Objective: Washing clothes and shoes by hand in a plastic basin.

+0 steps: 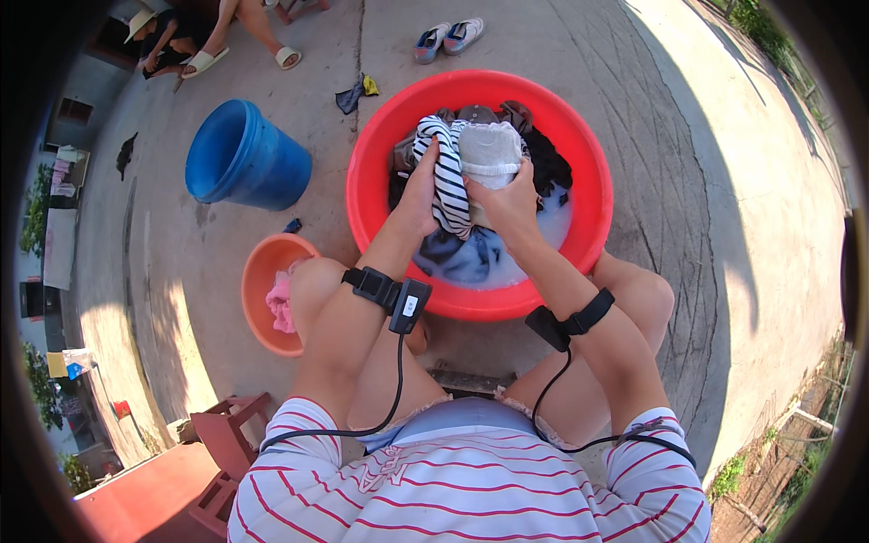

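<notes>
A black-and-white striped cloth (448, 178) is held in my left hand (422, 195), whose fingers lie along its left side. My right hand (506, 203) grips a white fabric piece (490, 146) with a gathered band, pressed close beside the striped cloth. Whether the two pieces are parts of one garment I cannot tell. Both hands are over a large red plastic basin (478, 302). Dark wet clothes (548, 159) are heaped in its far part, and cloudy, soapy water (468, 271) shows at the near side.
To the left a blue plastic bucket (278, 163) lies tilted or stands leaning in view. An orange basin (254, 298) with pink cloth (280, 302) sits by my left knee. Shoes (448, 41) and small cloths (349, 98) lie beyond. Other people (180, 41) are at the upper left.
</notes>
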A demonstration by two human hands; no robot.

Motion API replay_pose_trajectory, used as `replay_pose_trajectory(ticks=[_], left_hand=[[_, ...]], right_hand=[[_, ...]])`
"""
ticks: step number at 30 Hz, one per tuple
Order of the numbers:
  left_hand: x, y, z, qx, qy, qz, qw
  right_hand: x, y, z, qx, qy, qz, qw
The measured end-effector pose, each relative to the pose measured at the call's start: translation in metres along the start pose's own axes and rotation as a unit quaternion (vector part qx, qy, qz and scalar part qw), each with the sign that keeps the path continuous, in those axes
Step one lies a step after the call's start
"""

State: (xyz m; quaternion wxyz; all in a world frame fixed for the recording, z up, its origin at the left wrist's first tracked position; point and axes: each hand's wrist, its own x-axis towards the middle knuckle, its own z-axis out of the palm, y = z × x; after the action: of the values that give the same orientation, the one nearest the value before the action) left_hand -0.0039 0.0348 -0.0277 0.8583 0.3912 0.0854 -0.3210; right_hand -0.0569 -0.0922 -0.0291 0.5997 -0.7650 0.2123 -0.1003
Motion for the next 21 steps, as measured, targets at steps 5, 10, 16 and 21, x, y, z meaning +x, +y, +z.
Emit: replay_pose_trajectory(ticks=[5,10,16,21], left_hand=[[-0.001,-0.015,-0.022,-0.016,0.030,0.003,0.999],[0.000,-0.011,-0.004,0.024,0.025,-0.023,0.999],[-0.008,-0.005,0.012,-0.024,0.001,0.018,1.000],[-0.006,-0.001,0.016,-0.028,-0.030,0.019,0.999]], right_hand=[[-0.026,-0.014,0.001,0.048,-0.072,-0.151,0.985],[0.031,-0.020,-0.008,-0.070,0.093,-0.125,0.985],[0.063,0.018,-0.024,-0.044,0.137,0.077,0.987],[0.068,0.080,-0.023,0.271,0.008,0.291,0.918]])
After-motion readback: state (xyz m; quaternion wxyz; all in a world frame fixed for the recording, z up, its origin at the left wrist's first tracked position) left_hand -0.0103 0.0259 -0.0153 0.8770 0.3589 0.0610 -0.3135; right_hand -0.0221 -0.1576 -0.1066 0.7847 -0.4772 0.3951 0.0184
